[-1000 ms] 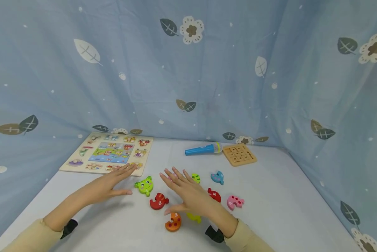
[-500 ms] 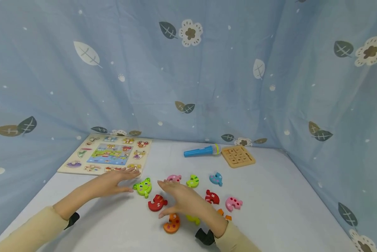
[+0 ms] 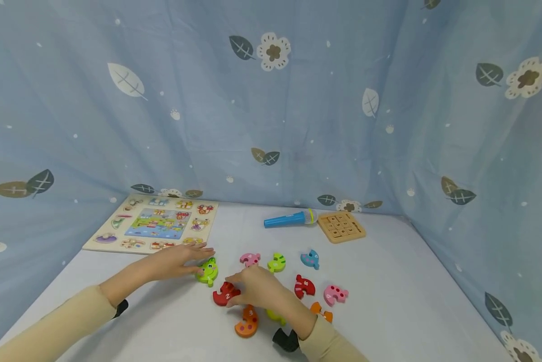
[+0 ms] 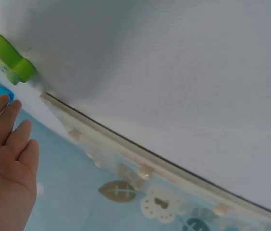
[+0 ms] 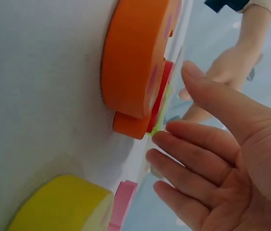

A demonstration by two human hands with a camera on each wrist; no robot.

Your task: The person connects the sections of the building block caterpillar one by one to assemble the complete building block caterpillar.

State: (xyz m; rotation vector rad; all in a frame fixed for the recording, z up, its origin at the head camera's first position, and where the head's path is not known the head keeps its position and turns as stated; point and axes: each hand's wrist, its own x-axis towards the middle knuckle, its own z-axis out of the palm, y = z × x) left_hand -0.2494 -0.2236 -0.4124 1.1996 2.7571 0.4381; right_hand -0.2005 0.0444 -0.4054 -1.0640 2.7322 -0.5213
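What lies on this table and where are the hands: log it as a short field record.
surface: white table, blue leaf-print cloth behind
left hand: fingers straight, touching the green frog piece
right hand: over the red number piece, grip unclear
near right hand: orange number piece
other loose pieces: pink, green, blue, red, yellow
far left: picture puzzle board
far centre: blue toy microphone, wooden grid board

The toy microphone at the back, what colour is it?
Blue toy microphone, clearest in the head view.
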